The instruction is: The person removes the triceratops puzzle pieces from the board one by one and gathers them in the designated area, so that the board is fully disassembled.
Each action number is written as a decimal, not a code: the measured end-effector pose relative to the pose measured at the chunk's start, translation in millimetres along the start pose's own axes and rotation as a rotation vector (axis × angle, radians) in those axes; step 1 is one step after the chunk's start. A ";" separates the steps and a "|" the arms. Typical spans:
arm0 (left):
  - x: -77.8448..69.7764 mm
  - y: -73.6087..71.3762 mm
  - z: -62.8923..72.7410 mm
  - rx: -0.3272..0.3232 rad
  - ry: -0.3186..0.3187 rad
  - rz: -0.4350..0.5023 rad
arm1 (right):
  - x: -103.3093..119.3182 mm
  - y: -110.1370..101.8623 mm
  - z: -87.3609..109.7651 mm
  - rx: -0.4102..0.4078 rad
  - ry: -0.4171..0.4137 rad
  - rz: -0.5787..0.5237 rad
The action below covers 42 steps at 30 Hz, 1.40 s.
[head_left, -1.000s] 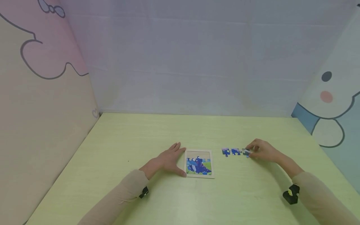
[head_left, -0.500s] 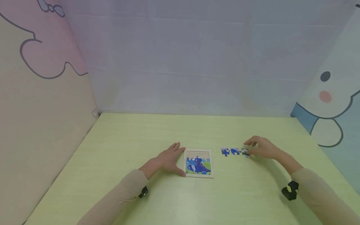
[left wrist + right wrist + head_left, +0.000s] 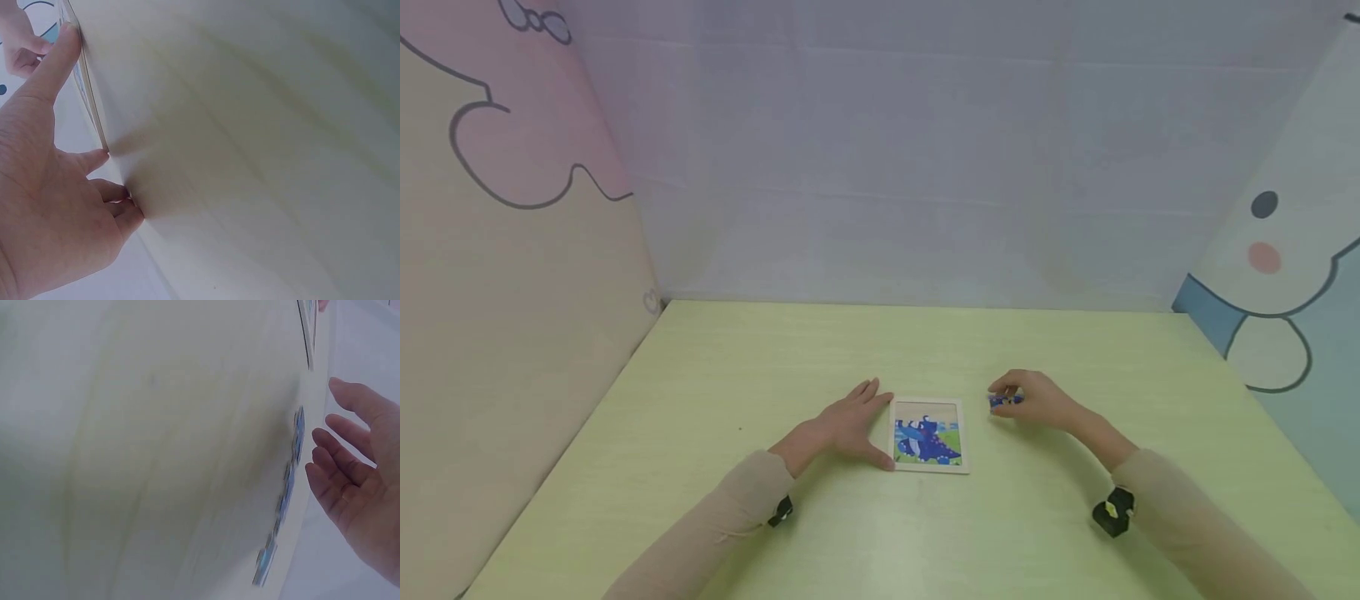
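Note:
A small white-rimmed puzzle frame (image 3: 965,440) lies on the table, with a blue dinosaur picture inside and a bare strip along its top. My left hand (image 3: 848,427) spreads thumb and forefinger along the frame's left side, the thumb pressing its near corner. Right of the frame, my right hand (image 3: 1037,402) hovers with loosely bent fingers over blue jigsaw pieces (image 3: 1004,401), partly hiding them in the head view. In the right wrist view three pieces lie in a row, the nearest piece (image 3: 265,561) at the bottom; a gap shows between them and the fingers.
The pale yellow-green table (image 3: 775,350) ends at a plain back wall (image 3: 880,167). Printed side panels stand left and right, the right panel (image 3: 1270,333) showing a cartoon figure. Black wrist devices (image 3: 1113,512) sit at both cuffs.
My right hand has left the rightmost jigsaw piece and moved left, over the pieces closer to the frame. The left hand stays at the frame's left side.

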<state>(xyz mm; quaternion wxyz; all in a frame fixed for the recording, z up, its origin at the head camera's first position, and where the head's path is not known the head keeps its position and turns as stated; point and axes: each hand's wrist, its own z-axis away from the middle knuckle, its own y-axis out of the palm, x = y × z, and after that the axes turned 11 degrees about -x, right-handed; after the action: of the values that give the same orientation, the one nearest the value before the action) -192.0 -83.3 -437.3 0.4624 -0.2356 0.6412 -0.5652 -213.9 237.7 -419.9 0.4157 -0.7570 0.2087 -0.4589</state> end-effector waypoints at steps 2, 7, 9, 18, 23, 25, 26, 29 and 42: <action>-0.1 -0.1 -0.1 -0.002 0.003 0.002 | 8.8 10.2 -4.5 0.001 -0.027 -0.011; -0.5 -2.6 0.8 -0.005 0.008 -0.001 | 31.1 33.4 -15.8 0.031 -0.071 -0.054; -1.0 -3.9 1.4 -0.004 0.007 -0.001 | 39.1 41.2 -19.9 0.050 -0.077 -0.072; -3.8 -6.0 1.5 0.000 0.011 0.008 | 68.7 63.8 -31.0 0.083 -0.085 -0.128; -5.5 -7.4 1.5 -0.002 0.031 0.012 | 76.6 70.8 -31.3 0.115 -0.076 -0.084; -6.0 -7.7 1.3 -0.001 0.034 0.014 | 77.9 72.1 -31.1 0.120 -0.083 -0.070; -6.0 -7.6 1.2 0.000 0.034 0.012 | 78.4 72.4 -31.0 0.123 -0.084 -0.067; -6.1 -7.3 0.8 0.005 0.028 0.005 | 79.7 72.5 -31.0 0.123 -0.089 -0.057; -4.7 -5.8 0.5 -0.003 0.035 0.012 | 91.1 70.8 -35.5 0.149 -0.007 -0.033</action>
<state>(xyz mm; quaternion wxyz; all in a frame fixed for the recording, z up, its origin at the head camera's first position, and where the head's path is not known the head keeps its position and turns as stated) -190.6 -81.1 -430.3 0.4542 -0.2226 0.6515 -0.5654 -195.2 118.5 -422.2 0.4642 -0.7288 0.1600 -0.4772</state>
